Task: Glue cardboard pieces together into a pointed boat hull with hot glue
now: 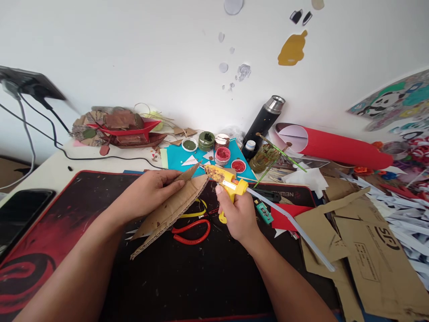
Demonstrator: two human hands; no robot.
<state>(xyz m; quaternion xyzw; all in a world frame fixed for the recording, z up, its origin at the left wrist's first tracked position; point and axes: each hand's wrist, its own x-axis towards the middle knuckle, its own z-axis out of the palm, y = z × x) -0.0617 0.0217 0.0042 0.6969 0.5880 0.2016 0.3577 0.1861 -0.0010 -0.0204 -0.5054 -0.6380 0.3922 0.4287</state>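
My left hand grips a pointed, boat-shaped piece of brown cardboard, its long cut edge facing me. In my right hand is a yellow hot glue gun, its fingers wrapped round the handle. The gun's nozzle points left and sits at the far tip of the cardboard; whether it touches cannot be made out. A long clear glue stick trails from the back of the gun. Red-handled scissors lie on the mat below, beside a yellow-handled tool, partly hidden by the cardboard.
Open paint jars stand on blue paper at the back. A black thermos and a glass jar with brushes are near the wall. Cardboard scraps lie right, a phone left. A red cardboard boat sits back left.
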